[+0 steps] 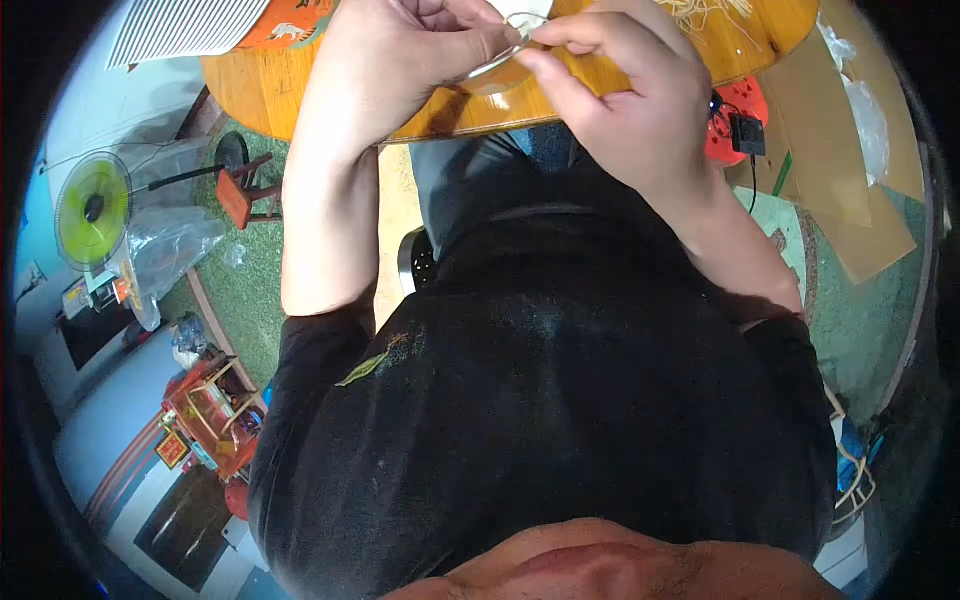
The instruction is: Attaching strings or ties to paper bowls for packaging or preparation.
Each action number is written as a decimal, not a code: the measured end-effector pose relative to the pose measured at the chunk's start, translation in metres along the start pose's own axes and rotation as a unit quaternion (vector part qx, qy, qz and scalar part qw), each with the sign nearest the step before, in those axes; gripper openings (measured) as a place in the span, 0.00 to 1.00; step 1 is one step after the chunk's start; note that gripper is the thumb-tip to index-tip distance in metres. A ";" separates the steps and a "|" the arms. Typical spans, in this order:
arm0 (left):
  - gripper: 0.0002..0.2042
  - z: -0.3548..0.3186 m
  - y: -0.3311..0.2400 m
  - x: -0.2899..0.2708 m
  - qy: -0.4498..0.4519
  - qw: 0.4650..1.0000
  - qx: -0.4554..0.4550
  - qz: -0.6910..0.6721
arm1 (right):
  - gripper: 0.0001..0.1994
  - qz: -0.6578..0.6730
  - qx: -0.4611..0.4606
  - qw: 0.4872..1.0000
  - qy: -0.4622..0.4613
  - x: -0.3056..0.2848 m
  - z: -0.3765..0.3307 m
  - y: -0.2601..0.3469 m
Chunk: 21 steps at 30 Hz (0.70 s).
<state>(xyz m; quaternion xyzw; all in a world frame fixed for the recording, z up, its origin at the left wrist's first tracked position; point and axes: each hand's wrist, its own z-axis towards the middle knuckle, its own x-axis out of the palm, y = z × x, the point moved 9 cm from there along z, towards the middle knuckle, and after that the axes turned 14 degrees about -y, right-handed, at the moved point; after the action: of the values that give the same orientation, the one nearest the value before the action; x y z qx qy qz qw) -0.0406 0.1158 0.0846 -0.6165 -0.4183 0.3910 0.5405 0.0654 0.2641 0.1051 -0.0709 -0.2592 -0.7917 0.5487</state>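
Observation:
Both my hands meet over the edge of an orange-yellow wooden table [262, 88], at the top of the head view. Between them is a thin, pale, curved band [493, 66], which looks like a small hoop. My left hand [425, 45] pinches it between thumb and fingers. From the other side, my right hand [632, 70] is closed on it with thumb and forefinger. The fingertips partly hide the band, so its full shape is unclear. Thin straw-coloured strands [705, 12] lie on the table beyond my right hand.
An orange printed sheet [290, 28] and a white ribbed object [180, 25] are at the table's left. A red perforated seat [728, 95] with a black adapter [747, 135] stands at the right, near cardboard [825, 130]. Leftward are a green-bladed fan [93, 210] and a small reddish stool [235, 197].

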 end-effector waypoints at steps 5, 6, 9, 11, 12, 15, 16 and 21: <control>0.15 -0.004 -0.014 0.016 0.212 0.930 0.155 -0.257 | 0.10 -0.251 0.160 0.931 0.211 0.028 0.000 -0.007; 0.15 -0.008 -0.011 0.008 0.210 0.931 0.156 -0.256 | 0.10 -0.247 0.161 0.932 0.211 0.029 -0.001 -0.007; 0.15 0.003 0.003 -0.006 -0.003 0.999 0.002 0.039 | 0.10 -0.251 0.182 0.926 0.216 0.028 -0.010 -0.025; 0.14 0.002 0.002 -0.006 -0.010 1.000 -0.001 0.021 | 0.09 -0.010 0.073 0.997 0.028 0.018 -0.008 -0.018; 0.14 0.002 0.002 -0.007 -0.010 1.000 -0.001 0.021 | 0.09 -0.010 0.074 0.997 0.028 0.013 -0.006 -0.010; 0.12 0.005 0.015 -0.012 -0.013 0.999 0.007 0.044 | 0.06 -0.241 0.221 0.925 0.191 0.030 -0.004 -0.017; 0.11 0.005 0.004 0.007 0.088 0.986 0.086 -0.111 | 0.06 -0.247 0.247 0.918 0.190 0.029 -0.007 -0.021; 0.10 -0.008 0.001 -0.007 -0.041 0.998 0.019 0.041 | 0.03 -0.262 0.321 0.889 0.195 0.023 -0.022 -0.038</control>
<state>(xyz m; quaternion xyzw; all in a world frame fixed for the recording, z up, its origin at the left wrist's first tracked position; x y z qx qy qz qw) -0.0354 0.1068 0.0843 -0.6062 -0.4070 0.4455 0.5180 0.0261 0.2446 0.0827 0.3351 -0.3965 -0.7782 0.3535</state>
